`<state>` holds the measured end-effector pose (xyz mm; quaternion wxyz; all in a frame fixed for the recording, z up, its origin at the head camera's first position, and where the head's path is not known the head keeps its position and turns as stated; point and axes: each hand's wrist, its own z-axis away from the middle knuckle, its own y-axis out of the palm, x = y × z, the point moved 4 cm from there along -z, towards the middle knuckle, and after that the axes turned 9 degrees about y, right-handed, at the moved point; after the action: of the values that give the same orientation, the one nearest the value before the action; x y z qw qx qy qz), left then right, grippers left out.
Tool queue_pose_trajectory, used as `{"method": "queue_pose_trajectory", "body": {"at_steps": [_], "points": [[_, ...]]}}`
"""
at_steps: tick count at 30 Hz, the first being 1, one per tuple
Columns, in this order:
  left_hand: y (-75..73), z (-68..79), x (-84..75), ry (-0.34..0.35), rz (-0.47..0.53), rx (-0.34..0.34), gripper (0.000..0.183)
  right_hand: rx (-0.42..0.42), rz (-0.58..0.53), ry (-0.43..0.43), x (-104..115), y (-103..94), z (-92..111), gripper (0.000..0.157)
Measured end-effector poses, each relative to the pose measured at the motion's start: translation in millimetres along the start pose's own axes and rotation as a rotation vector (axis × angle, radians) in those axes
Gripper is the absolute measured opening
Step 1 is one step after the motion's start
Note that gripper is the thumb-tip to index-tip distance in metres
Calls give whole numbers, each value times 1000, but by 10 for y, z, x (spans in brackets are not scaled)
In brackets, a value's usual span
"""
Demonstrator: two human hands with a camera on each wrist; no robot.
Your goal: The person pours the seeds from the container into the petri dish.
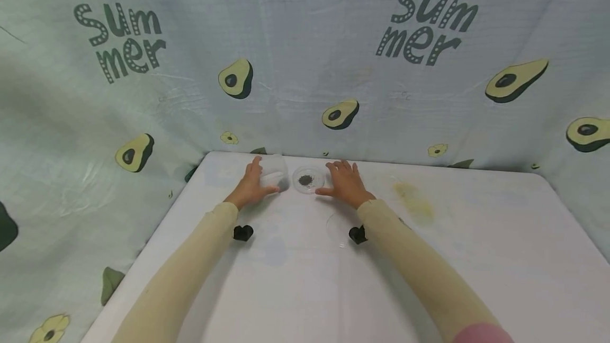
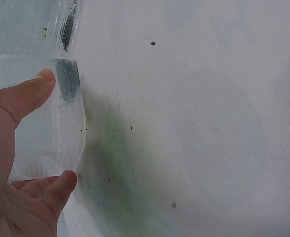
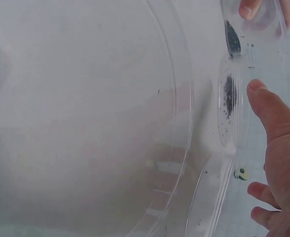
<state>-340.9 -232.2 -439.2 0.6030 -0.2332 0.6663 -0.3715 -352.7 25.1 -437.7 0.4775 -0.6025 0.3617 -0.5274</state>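
My left hand point(image 1: 252, 184) grips a clear plastic container point(image 2: 36, 133), thumb on the near side and fingers round the other. The container stands on its base at the far end of the table, with dark grains point(image 2: 67, 81) at its bottom. Right beside it sits a shallow clear round dish point(image 1: 310, 189) with a small heap of dark grains point(image 1: 305, 179) in the middle. My right hand point(image 1: 347, 181) is spread at the dish's right side, thumb close to its rim and nothing in its grasp.
A clear round lid point(image 3: 190, 98) lies on the white table point(image 1: 295, 290) by the right forearm. Another clear curved piece point(image 3: 201, 200) is farther right. Stray dark specks point(image 2: 152, 43) dot the surface. A printed cloth point(image 1: 286, 68) hangs behind the table's far edge.
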Motion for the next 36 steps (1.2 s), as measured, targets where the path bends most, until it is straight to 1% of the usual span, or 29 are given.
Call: {"method": "queue_pose_trajectory", "body": {"at_steps": [5, 12, 19, 28, 36], "points": [[2, 2, 2, 6, 7, 5, 104, 4, -11, 12, -73, -36, 37, 87], [9, -3, 33, 19, 2, 6, 105, -1, -21, 13, -183, -31, 51, 86], [2, 5, 12, 11, -6, 7, 105, -10, -20, 35, -298, -49, 70, 86], [2, 15, -11, 33, -12, 13, 104, 19, -8, 70, -399, -58, 81, 91], [-2, 15, -23, 8, -6, 20, 104, 38, 9, 82, -473, -80, 113, 94]]}}
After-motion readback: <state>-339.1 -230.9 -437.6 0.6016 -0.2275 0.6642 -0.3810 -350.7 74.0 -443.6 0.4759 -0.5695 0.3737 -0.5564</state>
